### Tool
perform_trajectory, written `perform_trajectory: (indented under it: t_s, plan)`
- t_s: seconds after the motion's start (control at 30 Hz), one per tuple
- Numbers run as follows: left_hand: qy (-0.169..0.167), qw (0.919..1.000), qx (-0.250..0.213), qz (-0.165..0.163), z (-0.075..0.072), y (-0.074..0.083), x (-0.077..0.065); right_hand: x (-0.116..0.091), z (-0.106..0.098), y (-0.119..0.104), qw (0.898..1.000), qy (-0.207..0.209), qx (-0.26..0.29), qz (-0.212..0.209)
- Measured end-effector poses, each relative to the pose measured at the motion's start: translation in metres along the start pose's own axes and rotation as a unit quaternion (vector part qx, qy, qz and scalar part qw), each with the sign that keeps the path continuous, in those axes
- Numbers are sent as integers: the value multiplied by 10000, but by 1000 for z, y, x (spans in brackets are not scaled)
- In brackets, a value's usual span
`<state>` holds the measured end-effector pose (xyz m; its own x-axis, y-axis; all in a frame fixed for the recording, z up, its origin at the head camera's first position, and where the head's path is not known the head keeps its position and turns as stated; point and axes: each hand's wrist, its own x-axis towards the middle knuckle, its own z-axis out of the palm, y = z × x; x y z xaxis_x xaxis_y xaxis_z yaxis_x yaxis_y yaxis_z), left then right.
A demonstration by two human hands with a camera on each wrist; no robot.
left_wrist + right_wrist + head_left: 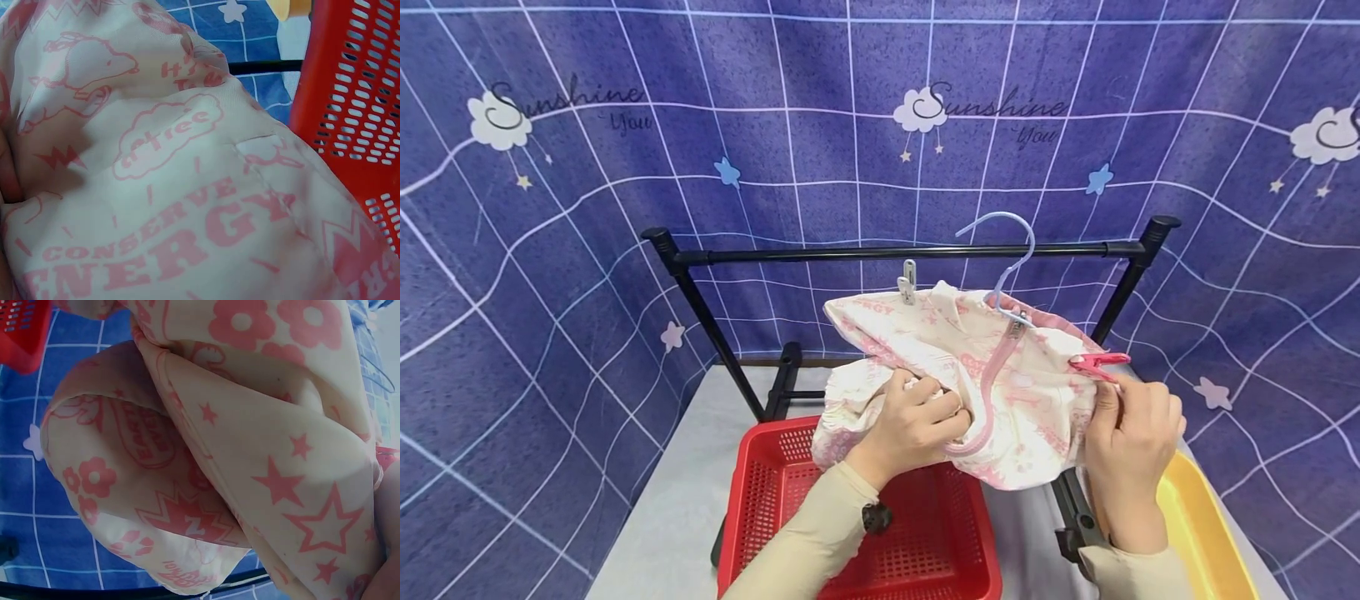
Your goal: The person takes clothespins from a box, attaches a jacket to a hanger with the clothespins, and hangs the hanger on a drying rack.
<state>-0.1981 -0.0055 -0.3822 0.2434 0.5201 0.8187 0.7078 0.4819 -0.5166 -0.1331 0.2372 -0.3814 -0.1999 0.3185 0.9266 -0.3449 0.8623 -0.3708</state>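
A thin white garment (1037, 392) with pink prints and pink trim hangs bunched in front of the rack. My left hand (917, 421) grips a gathered fold of it, fingers curled into the cloth. At its right edge my right hand (1135, 433) pinches the cloth, just under a pink clothespin (1099, 362) whose handles stand apart. A light blue hanger hook (1026, 242) rises above the garment, in front of the bar. One grey clip (907, 286) sits on the top edge. Printed cloth (169, 162) fills the left wrist view; in the right wrist view, a loose fold (144, 487) hangs down.
A black rack (880, 255) spans the back of the light table (662, 492). Below my left arm stands a red perforated basket (748, 500). A yellow container (1202, 525) is at the right, and blue printed cloth (820, 142) covers the walls.
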Motion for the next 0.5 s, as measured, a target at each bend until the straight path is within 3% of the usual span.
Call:
perform_trajectory:
  t_s: [0.2,0.5]
  plan:
    - [-71,9998,-151,-144,6,5,7,2,-7,2,9997,128,-122,143]
    - [158,9992,-244,-263,19,12,14,4,-17,2,9980,305,-414,358]
